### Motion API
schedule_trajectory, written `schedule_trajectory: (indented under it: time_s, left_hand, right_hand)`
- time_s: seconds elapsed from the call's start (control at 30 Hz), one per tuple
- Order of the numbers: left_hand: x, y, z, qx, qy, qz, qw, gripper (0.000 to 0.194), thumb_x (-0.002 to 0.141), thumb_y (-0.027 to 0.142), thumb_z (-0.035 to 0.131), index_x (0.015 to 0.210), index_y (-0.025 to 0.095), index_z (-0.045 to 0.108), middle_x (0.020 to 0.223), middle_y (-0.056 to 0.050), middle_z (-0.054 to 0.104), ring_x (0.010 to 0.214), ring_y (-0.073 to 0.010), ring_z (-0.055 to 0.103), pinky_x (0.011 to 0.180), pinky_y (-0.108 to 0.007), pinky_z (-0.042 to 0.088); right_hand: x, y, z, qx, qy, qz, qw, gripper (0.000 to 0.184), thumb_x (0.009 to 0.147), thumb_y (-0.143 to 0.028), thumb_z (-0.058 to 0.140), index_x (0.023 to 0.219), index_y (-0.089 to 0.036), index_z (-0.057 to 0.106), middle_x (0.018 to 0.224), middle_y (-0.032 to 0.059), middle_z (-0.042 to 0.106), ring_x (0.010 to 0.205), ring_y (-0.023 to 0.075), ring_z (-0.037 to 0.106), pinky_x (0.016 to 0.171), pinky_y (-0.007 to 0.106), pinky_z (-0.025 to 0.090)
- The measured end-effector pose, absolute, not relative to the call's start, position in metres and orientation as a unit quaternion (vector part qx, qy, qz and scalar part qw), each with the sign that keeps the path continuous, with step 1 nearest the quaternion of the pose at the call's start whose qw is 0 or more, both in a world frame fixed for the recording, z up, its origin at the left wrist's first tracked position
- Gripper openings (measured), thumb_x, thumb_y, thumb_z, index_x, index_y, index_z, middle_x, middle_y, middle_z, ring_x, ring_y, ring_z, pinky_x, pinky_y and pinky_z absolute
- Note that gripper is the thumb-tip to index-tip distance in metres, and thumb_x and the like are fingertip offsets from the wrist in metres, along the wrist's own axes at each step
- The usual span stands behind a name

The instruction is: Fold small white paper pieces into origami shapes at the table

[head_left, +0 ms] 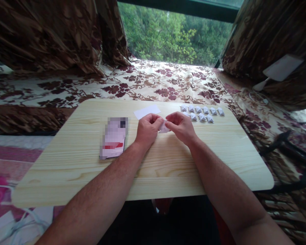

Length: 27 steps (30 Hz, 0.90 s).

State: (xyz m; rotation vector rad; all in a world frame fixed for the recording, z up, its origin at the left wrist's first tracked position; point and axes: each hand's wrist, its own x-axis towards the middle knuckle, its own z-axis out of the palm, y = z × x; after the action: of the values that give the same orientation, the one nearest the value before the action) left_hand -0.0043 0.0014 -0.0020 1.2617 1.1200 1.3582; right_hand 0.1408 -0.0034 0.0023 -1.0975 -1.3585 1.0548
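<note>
Below the near edge of the worktop (168, 163) is the person's dark clothing (188, 221), and white cables (33, 217) run past the worktop's near left corner. Both bare forearms reach in over the worktop's near edge. On the left half of the worktop lies a smartphone (114, 137), its face pixelated, with a red band low on it.

Slightly beyond the worktop's middle, the left hand (148, 130) and the right hand (182, 127) meet around a small white paper piece (164, 127). The fingers of both hands are pinching it, the left hand at its left side and the right hand at its right; its exact folds are too small to tell.

Towards the worktop's far edge, just beyond the left hand, lies a flat white paper sheet (146, 111). Near the worktop's far right corner sit folded white paper shapes (206, 110) in two rows, six in the farther row, the nearer one partly hidden by the right hand.

Past the worktop's far edge spreads a floral cloth (165, 92), then patterned curtains (53, 34) flanking a window with green trees (163, 34) outside.
</note>
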Motion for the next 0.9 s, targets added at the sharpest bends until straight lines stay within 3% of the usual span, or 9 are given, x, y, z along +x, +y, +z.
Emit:
schedule_trajectory:
  time_s: [0.2,0.9]
  left_hand:
    - [-0.0026,0.0001,-0.0007,0.509,0.446,0.564,0.473,0.02,0.073,0.035,0.074,0.074,0.016,0.065,0.066,0.001,0.062,0.059,-0.0106,0.053,0.056,-0.022,0.043]
    - [-0.0013,0.0005,-0.0044,0.52,0.461,0.555,0.457,0.021,0.074,0.035,0.074,0.074,0.015,0.066,0.065,0.001,0.063,0.058,-0.0108,0.053,0.054,-0.022,0.042]
  right_hand:
    - [0.1399,-0.0053,-0.0005,-0.497,-0.599,0.393,0.489,0.027,0.076,-0.041,0.071,0.069,-0.017,0.063,0.062,-0.0003,0.062,0.056,0.0108,0.051,0.05,0.024,0.038]
    - [0.14,-0.0049,-0.0006,-0.477,-0.565,0.441,0.508,0.027,0.071,-0.04,0.075,0.065,-0.016,0.064,0.059,-0.0009,0.059,0.055,0.0106,0.049,0.053,0.024,0.038]
